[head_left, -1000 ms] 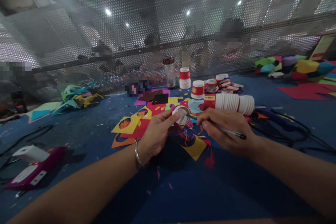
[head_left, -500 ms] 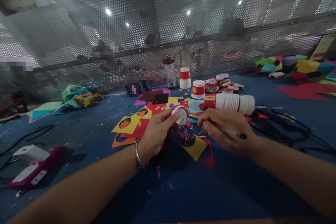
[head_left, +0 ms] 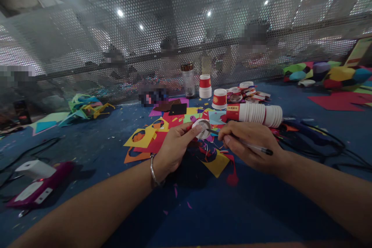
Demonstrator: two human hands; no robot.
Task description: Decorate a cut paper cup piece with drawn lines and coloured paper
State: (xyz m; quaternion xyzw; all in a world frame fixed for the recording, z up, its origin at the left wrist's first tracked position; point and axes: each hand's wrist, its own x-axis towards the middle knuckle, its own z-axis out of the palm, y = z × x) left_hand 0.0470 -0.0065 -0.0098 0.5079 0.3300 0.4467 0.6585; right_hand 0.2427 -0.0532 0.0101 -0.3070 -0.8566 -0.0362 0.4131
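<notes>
Left hand [head_left: 174,145]: grip closed, thumb laid over the rim and into a shallow white cup [head_left: 205,133], fingers behind. Cup is up off the desk [head_left: 186,224], tilted, hollow side to the camera, mid-view between the hands. Right hand [head_left: 252,141]: grip closed on a pen [head_left: 257,147], thumb and fingers pinching the barrel, dark end sticking out at lower right. Pen tip sits over the cup's inside; can't tell if touching. Silver bracelet [head_left: 153,170] on left wrist.

Under and around the hands: yellow sheet [head_left: 149,135] with round holes, red sheet [head_left: 158,143], paper scraps [head_left: 207,151]. Black sheet [head_left: 178,109] further back. Just past right hand, a stack of cups [head_left: 251,113] lying on its side, red end toward the middle. Behind it, red-and-white cup [head_left: 219,99] upside down, then a second stack [head_left: 205,82], rims down, next to a clear bottle [head_left: 188,83]. Purple power strip [head_left: 62,172] at near left, white charger [head_left: 36,170] on it. Coloured paper shapes [head_left: 334,73] far right. Mesh wall [head_left: 139,62] behind.
</notes>
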